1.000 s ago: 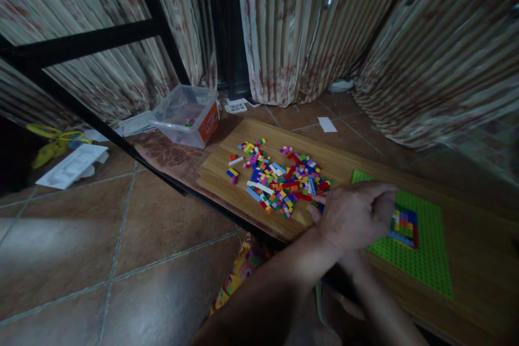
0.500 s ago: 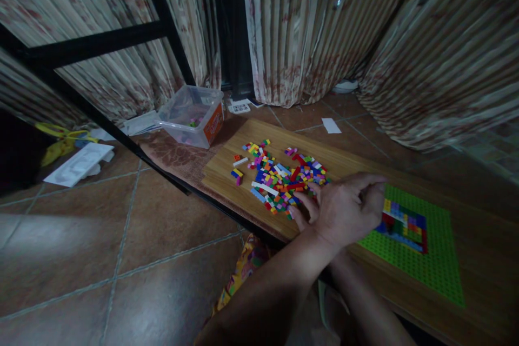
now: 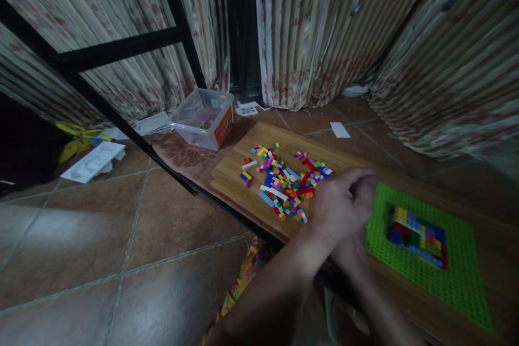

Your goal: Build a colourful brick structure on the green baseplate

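My left hand [image 3: 338,203] is over the board between the loose bricks and the green baseplate [image 3: 466,259], its thumb and fingers curled together. What they may hold is too blurred to make out. Beneath it, crossing the left wrist, is my right hand [image 3: 351,246], blurred and with its fingers hidden. A pile of small coloured toy bricks [image 3: 290,178] lies to the left of both hands. On the baseplate sits a flat rectangular build of coloured bricks [image 3: 421,238], with a darker recess toward its left side.
The wooden board [image 3: 231,173] lies on a brown cloth [image 3: 180,157]. A clear plastic tub [image 3: 198,132] with some bricks stands at its far left end. Dark metal bars [image 3: 117,54] rise on the left. A white moulded tray [image 3: 93,162] and paper lie on the tiled floor.
My right hand's fingers have drawn back from the pile, under the left hand. The left hand stays curled near the baseplate's left edge. The whole view has shifted slightly.
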